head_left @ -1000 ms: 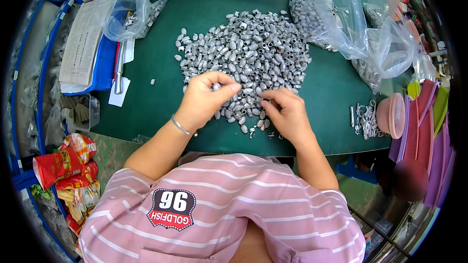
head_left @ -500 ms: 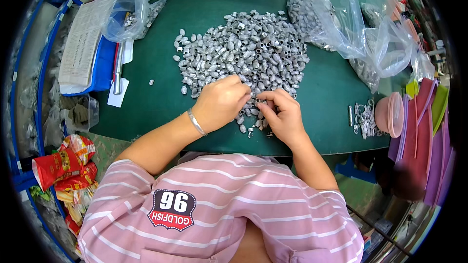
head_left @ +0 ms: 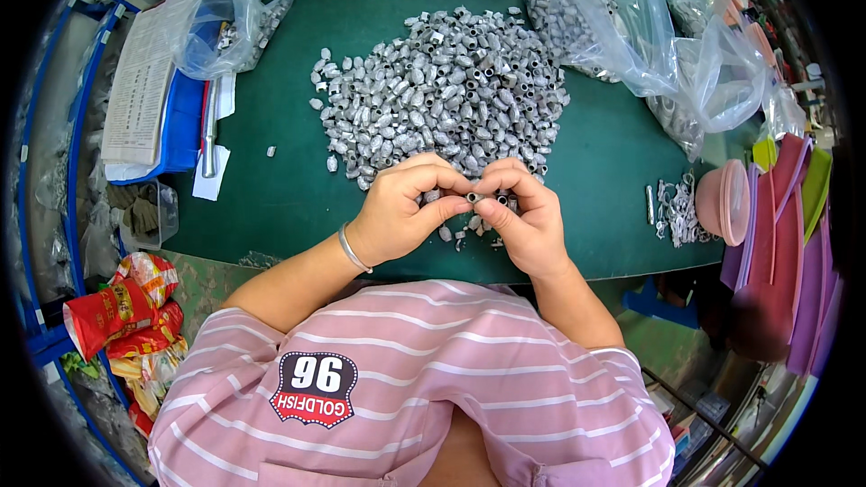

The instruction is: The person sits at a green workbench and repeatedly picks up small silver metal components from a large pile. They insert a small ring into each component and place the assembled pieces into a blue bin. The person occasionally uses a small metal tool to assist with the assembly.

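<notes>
A big pile of small silvery metal sleeves [head_left: 442,90] lies on the green table mat [head_left: 271,189]. At the pile's near edge my left hand [head_left: 401,207] and my right hand [head_left: 523,212] meet, fingertips together. Between them they pinch one small metal sleeve [head_left: 473,197], its open end facing up. A few loose sleeves [head_left: 460,234] lie under the hands. A thin bracelet [head_left: 352,250] circles my left wrist.
Clear plastic bags of more metal parts [head_left: 622,27] stand at the back right, another bag [head_left: 221,22] at the back left. A pink bowl [head_left: 726,203] and small white parts [head_left: 675,212] sit right. Papers on a blue tray [head_left: 153,99] lie left; red snack packets [head_left: 117,316] below.
My left hand drew back from the pile toward me. Both hands closed together over a single sleeve at the pile's near edge.
</notes>
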Motion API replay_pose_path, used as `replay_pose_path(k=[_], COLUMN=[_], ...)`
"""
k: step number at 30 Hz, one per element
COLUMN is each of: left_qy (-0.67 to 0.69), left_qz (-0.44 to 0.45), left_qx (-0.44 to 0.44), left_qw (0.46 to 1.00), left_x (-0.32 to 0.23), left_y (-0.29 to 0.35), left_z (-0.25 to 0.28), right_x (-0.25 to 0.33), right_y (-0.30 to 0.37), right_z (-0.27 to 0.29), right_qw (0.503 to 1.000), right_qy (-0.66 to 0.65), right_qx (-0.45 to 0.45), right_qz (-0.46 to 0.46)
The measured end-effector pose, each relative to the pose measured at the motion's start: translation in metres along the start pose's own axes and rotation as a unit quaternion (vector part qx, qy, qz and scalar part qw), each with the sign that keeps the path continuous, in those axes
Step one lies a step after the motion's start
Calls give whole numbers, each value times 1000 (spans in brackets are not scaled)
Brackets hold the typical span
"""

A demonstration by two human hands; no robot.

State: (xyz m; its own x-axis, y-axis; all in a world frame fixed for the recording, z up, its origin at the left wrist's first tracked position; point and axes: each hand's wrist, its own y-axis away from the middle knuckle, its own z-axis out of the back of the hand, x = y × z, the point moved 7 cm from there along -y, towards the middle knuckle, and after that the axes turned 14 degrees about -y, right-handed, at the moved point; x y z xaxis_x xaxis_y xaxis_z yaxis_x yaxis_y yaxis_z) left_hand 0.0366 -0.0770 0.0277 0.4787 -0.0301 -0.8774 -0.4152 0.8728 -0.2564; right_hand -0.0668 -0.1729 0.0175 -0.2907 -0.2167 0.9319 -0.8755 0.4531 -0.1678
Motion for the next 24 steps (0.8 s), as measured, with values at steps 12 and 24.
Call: replay_pose_path(k=[12, 24], left_qy=[-33, 410], left_qz=[11, 211], left_qx=[-3, 58], left_qw=[999, 886], left_x=[2, 20], left_y=[5, 14], left_z=[-2, -20], right_x=[-7, -37], right_y=[3, 15], right_z=[1, -6], right_qw=[999, 817], right_qy=[14, -540], right_qx=[-8, -69], right_qz=[-39, -192])
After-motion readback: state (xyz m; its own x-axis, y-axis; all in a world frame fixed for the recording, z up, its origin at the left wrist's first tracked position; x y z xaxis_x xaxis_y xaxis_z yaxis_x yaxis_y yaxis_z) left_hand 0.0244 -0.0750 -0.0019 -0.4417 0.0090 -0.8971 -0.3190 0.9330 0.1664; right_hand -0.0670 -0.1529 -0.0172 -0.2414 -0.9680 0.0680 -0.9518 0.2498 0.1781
